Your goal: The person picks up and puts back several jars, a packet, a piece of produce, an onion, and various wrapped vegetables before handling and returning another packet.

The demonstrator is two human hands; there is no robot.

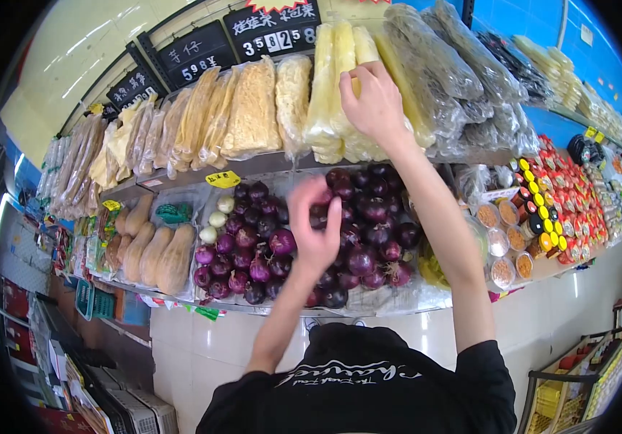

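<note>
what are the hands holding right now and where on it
Right hand grips a yellow packet near its top; left hand rests on the red onions, grip unclear.

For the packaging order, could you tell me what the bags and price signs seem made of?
The bags under the right hand look like thin clear plastic film: glossy glints, creases, yellow contents showing through. The price signs seem matt black board or plastic, white lettering; I cannot tell which.

Two hands (316,235), three price signs (197,52), three white onions (217,218)
</note>
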